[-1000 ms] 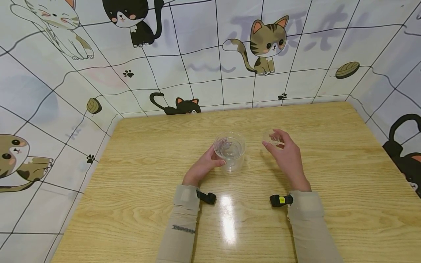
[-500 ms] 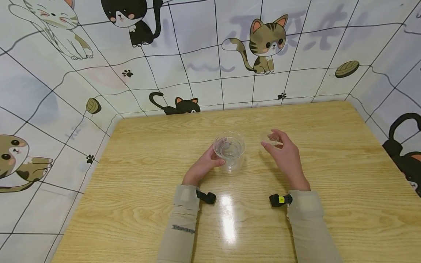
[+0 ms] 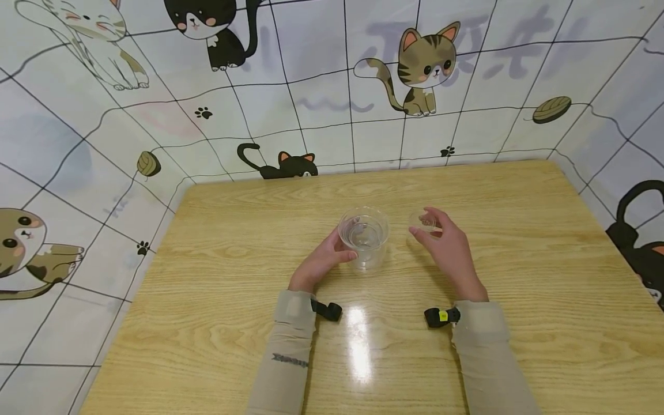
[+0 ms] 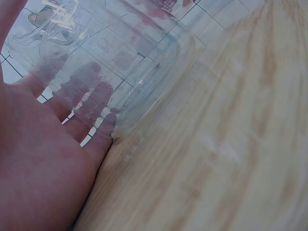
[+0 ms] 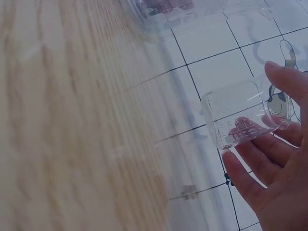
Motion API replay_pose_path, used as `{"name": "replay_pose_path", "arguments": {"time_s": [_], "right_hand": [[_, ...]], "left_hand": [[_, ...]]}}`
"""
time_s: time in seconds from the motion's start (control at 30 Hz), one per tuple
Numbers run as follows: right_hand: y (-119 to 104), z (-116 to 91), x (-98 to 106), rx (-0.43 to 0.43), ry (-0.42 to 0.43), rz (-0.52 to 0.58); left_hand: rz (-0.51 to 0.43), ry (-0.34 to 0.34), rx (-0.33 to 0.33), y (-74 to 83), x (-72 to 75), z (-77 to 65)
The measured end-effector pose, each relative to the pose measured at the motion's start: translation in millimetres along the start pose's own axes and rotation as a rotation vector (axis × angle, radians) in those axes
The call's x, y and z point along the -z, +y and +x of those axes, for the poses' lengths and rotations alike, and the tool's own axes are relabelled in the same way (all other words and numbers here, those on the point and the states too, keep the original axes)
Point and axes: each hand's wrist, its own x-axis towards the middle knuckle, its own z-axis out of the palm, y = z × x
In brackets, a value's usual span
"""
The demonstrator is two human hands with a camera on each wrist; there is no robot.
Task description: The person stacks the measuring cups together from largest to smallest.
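A large clear beaker (image 3: pixel 367 253) stands upright on the table, with what looks like clear liquid inside. My left hand (image 3: pixel 323 260) holds it from the left, thumb at the near side and fingers around behind. In the left wrist view those fingers show through the wall of the large beaker (image 4: pixel 154 62). To the right, my right hand (image 3: pixel 452 249) grips a small clear beaker (image 3: pixel 421 221) between thumb and fingers. The right wrist view shows this small beaker (image 5: pixel 236 113) held off the table, with printed marks on its side; it appears to hold no liquid.
The wooden table (image 3: pixel 223 334) meets a white wall sheet (image 3: pixel 321 115) with black grid lines and cartoon cats at the back and sides. Each wrist wears a black strap, such as the right strap (image 3: pixel 441 316). Light glares on the tabletop between the forearms.
My right hand has moved slightly left with the small beaker, closer to the large one. The left hand keeps its hold, and the large beaker has not visibly moved on the table.
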Motion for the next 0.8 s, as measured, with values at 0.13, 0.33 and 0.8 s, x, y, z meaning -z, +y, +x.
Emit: {"name": "replay_pose_path", "arguments": {"time_s": [0.13, 0.33, 0.8], "right_hand": [[0.1, -0.6, -0.7, 0.012, -0.004, -0.002], [-1.0, -0.4, -2.2, 0.022, -0.015, -0.003], [0.3, 0.0, -3.3, -0.012, -0.042, -0.02]], "left_hand": [[-0.001, -0.003, 0.003, -0.1, -0.3, 0.3], [-0.028, 0.005, -0.004, 0.0, -0.9, 0.2], [-0.029, 0.009, 0.002, 1.6, -2.5, -0.3]]}}
